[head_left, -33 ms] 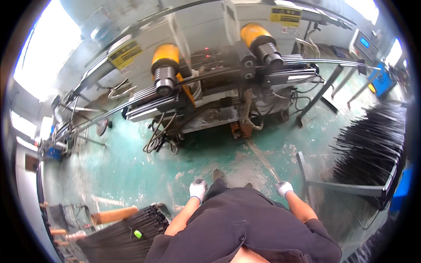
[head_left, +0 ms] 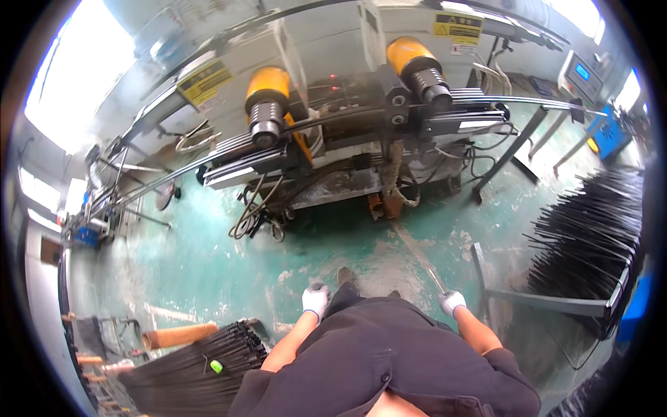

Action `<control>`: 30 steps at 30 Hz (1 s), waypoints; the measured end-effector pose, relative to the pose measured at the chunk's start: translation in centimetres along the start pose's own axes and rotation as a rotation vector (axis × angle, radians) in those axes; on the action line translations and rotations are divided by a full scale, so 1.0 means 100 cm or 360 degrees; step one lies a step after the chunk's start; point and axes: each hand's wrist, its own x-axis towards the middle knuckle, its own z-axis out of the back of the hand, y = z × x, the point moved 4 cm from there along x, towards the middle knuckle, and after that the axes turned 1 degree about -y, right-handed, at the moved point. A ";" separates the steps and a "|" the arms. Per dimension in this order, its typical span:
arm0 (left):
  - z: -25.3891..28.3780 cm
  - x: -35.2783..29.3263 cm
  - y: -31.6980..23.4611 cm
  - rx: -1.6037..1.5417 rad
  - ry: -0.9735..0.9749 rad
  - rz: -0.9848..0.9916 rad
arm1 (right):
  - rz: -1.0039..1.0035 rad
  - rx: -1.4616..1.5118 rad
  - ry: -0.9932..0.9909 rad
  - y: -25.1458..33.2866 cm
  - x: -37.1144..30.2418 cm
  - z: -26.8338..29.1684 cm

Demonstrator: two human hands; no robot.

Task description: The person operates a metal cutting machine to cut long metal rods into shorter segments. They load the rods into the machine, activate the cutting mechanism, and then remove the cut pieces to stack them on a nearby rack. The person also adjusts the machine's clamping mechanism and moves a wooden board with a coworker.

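My left hand, in a white glove with a dark patch at the fingertips, hangs beside my left thigh. Its fingers are curled in and nothing shows in them. On the other side, my right hand is also gloved in white and closed, low above the green floor. A slim shiny strip runs up to its fingertips; I cannot tell whether it is held or lies along the floor line. Ahead of both hands, out of their reach, stands a machine with two yellow cylinders and long thin rods across it.
At right, a metal rack holds a heap of black rods. More black bars lie at lower left, with a small green object on top and a brown roll behind. Loose cables hang under the machine.
The view has shifted very slightly, so the machine and racks sit a little differently in it. Both hands keep their closed pose at my sides.
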 end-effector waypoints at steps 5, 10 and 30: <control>-0.018 -0.035 0.016 0.0183 -0.0047 0.0054 | -0.0189 0.0414 0.0007 -0.050 0.000 -0.001; -0.023 -0.046 0.005 0.0132 -0.0005 0.0004 | -0.0147 0.0543 -0.0022 -0.053 0.013 0.004; 0.200 -0.020 -0.348 -0.0783 -0.0615 -0.1037 | 0.0494 0.0771 -0.0157 0.075 0.065 0.100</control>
